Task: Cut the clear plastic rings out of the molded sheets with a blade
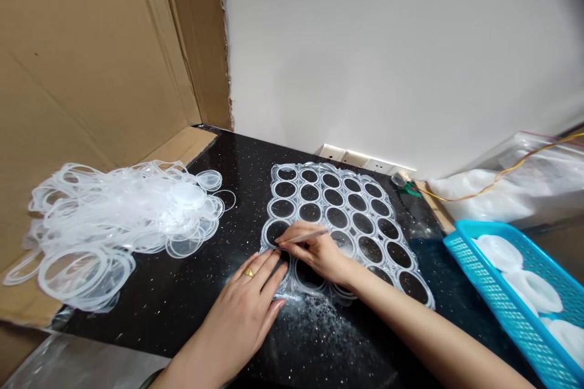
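On the black speckled counter lies a translucent sheet of joined rings, with the dark surface showing through its round holes. My right hand pinches a thin pen-like tool, its tip down at a ring near the sheet's left side. The exact kind of tool does not show. My left hand lies palm down with fingers stretched out, the fingertips resting at the sheet's near left corner. It wears a gold ring. My right hand and forearm cover part of the sheet.
A heap of loose translucent rings spreads at the left. A blue basket with white rounded pieces stands at the right. Behind are a wall socket strip, yellow and red wires and a cardboard panel. White powdery bits lie near the sheet.
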